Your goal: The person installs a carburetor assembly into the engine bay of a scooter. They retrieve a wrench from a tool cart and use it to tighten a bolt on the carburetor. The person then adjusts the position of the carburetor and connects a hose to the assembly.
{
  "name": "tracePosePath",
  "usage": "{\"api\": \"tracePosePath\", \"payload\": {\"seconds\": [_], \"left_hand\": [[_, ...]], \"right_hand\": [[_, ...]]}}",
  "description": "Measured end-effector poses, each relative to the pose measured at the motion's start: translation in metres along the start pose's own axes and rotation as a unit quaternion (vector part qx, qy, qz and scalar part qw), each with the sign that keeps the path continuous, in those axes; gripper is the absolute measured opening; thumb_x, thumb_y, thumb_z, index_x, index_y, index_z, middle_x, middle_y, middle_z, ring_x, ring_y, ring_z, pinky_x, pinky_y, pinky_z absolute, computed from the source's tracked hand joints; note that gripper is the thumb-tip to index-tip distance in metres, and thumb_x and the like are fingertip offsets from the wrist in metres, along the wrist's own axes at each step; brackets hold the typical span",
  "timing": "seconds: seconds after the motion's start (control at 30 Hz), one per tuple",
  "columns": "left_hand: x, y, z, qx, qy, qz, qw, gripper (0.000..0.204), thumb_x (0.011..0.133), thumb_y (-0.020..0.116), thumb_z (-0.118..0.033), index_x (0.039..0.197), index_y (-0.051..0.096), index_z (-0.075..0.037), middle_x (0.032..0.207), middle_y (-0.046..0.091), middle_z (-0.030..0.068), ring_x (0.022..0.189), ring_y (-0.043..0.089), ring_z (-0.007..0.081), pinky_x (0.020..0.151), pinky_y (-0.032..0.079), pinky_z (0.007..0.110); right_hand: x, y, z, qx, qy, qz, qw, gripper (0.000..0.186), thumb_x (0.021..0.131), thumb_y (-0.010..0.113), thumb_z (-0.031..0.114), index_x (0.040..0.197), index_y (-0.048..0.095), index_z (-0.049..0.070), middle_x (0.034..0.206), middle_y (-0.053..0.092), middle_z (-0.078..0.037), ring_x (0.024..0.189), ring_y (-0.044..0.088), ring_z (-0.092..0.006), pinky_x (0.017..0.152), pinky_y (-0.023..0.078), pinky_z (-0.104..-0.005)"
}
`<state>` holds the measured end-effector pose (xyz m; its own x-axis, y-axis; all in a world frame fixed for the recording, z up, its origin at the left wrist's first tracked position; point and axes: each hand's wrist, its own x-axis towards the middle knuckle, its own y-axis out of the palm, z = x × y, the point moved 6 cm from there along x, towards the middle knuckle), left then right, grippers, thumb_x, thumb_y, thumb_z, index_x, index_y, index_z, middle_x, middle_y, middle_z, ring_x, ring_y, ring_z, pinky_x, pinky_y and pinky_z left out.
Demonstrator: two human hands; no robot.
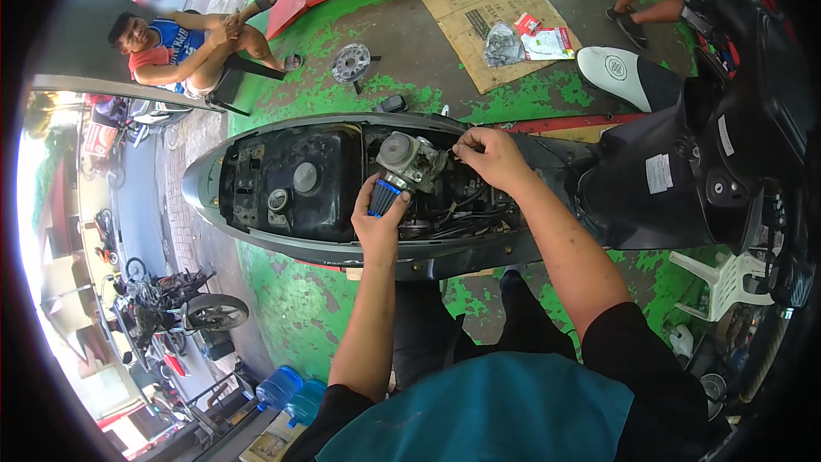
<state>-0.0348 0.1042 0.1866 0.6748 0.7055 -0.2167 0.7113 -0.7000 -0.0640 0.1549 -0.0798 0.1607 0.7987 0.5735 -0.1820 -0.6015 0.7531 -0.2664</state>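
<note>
A ribbed blue cone filter (384, 197) is gripped by the closed left hand (379, 221), just below the dull cast-metal carburettor (412, 159) to which it is joined. Both are held over the open bay of the glossy black scooter body (282, 180). The right hand (492, 158) is pinched shut on a thin cable (446, 154) beside the carburettor.

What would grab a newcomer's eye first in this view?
The opened scooter lying across the middle, seat off, its black tank and wiring bare. Over it, the left hand grips a blue-ribbed air filter fixed to a grey metal carburettor, while the right hand pinches something small at the carburettor's far side. Beyond, a flattened cardboard sheet with parts packets lies on the worn green floor.
</note>
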Motion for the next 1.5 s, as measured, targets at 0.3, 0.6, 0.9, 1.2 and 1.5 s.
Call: {"api": "tracePosePath", "payload": {"seconds": [0.3, 0.6, 0.9, 1.2, 1.5], "left_hand": [[-0.006, 0.004, -0.005, -0.036, -0.024, -0.027, 0.999, 0.055, 0.086, 0.083, -0.004, 0.136, 0.061, 0.005, 0.115, 0.068, 0.0069, 0.098, 0.064, 0.0116, 0.088, 0.053, 0.027], [-0.014, 0.005, 0.003, 0.045, 0.012, -0.060, 0.997, 0.053, 0.087, 0.083, -0.004, 0.135, 0.061, 0.006, 0.113, 0.067, 0.0064, 0.095, 0.064, 0.0124, 0.088, 0.055, 0.028], [-0.023, 0.014, 0.012, -0.033, -0.057, -0.066, 0.996, 0.053, 0.089, 0.082, -0.008, 0.135, 0.061, 0.006, 0.113, 0.066, 0.0077, 0.095, 0.065, 0.0147, 0.086, 0.057, 0.030], [-0.018, 0.014, 0.017, -0.087, -0.117, -0.061, 0.987, 0.054, 0.089, 0.084, -0.006, 0.135, 0.061, 0.006, 0.109, 0.066, 0.0074, 0.091, 0.064, 0.0127, 0.084, 0.056, 0.029], [-0.009, 0.010, 0.013, -0.081, -0.087, -0.043, 0.992, 0.056, 0.088, 0.084, -0.004, 0.137, 0.059, 0.008, 0.111, 0.067, 0.0082, 0.093, 0.064, 0.0123, 0.085, 0.055, 0.028]], "right_hand": [[-0.006, 0.005, 0.014, -0.028, -0.096, -0.112, 0.989, 0.021, 0.088, 0.079, 0.022, 0.088, 0.074, 0.002, 0.082, 0.074, -0.015, 0.078, 0.071, -0.0337, 0.075, 0.054, -0.0434], [-0.017, 0.019, 0.012, -0.089, -0.150, -0.202, 0.964, 0.023, 0.082, 0.083, 0.019, 0.074, 0.065, 0.008, 0.073, 0.068, -0.006, 0.075, 0.065, -0.0304, 0.076, 0.047, -0.0457], [-0.029, 0.019, 0.014, -0.109, -0.185, -0.262, 0.941, 0.023, 0.081, 0.084, 0.017, 0.075, 0.063, 0.010, 0.073, 0.065, -0.004, 0.077, 0.062, -0.0290, 0.081, 0.045, -0.0451], [-0.025, 0.016, 0.011, -0.087, -0.189, -0.236, 0.949, 0.021, 0.080, 0.084, 0.014, 0.077, 0.064, 0.009, 0.077, 0.065, -0.005, 0.081, 0.062, -0.0294, 0.083, 0.045, -0.0440], [-0.011, 0.008, 0.009, -0.110, -0.180, -0.130, 0.969, 0.018, 0.081, 0.083, 0.020, 0.080, 0.070, 0.008, 0.078, 0.067, -0.007, 0.082, 0.063, -0.0306, 0.086, 0.044, -0.0448]]}}
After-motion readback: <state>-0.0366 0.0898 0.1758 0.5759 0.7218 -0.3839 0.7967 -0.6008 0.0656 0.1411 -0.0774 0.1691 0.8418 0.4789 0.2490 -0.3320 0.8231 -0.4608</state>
